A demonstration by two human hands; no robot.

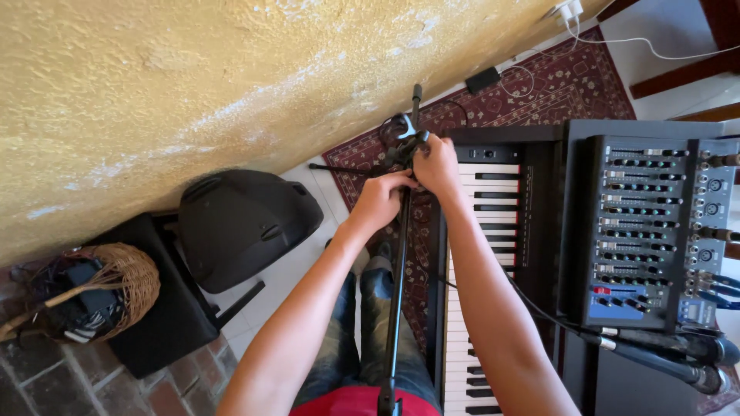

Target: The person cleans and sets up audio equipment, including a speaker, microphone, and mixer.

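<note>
Looking down from my head, I see both of my bare arms stretched forward to a black microphone stand (397, 293) that rises upright between my knees and runs up the middle of the view. My left hand (379, 202) is wrapped around the pole near its top, fingers (401, 182) closed tight on it. My right hand (437, 166) sits just above and to the right, fingers curled shut on the stand's clamp joint (407, 139), where a short boom arm (416, 98) pokes upward. The two hands are almost touching. Just right of the stand is a black digital piano (482, 231) with its white and black keys running away from me. Further right stands a dark audio mixer (644, 223) covered in rows of small knobs, with cables plugged along its right edge. A microphone (678, 366) lies near the mixer's lower corner. On my left, a black speaker (243, 223) leans on a dark box, beside a wicker basket (123, 285) holding dark items. A rough yellow wall (193, 85) fills the upper left, and a patterned red rug (555, 88) lies on the floor beyond.
</note>
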